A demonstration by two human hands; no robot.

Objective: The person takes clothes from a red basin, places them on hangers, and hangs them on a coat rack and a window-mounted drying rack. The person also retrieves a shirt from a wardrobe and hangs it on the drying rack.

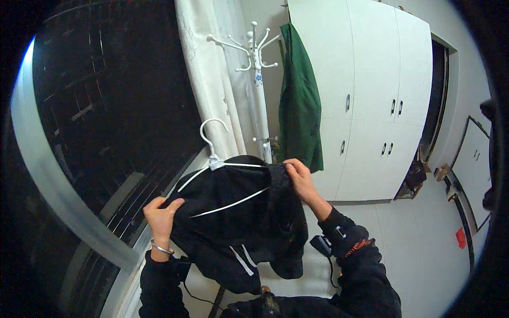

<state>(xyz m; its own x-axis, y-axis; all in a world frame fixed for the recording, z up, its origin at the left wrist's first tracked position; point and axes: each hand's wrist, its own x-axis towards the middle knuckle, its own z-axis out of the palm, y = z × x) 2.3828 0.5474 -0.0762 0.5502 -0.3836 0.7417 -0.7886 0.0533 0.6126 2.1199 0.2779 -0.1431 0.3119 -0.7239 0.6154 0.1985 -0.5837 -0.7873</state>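
Observation:
A black garment [234,234] with two white drawstrings [241,260] hangs in front of me, spread between my hands. A white hanger [214,161] sits in its upper part, its hook pointing up and its lower bar showing across the dark cloth. My left hand [161,216], with a silver bangle [162,247] at the wrist, pinches the garment's left side between thumb and fingers. At the upper right, my right hand [301,181] grips the cloth beside the hanger's right arm, whose end is hidden in the fabric.
Beyond the garment stands a white coat rack [259,91] with a green garment [300,99] hanging by it. White cabinets [370,79] line the wall behind. To the left are a pale curtain [203,71] and a dark window [119,91]. A red item [460,237] lies on the floor at right.

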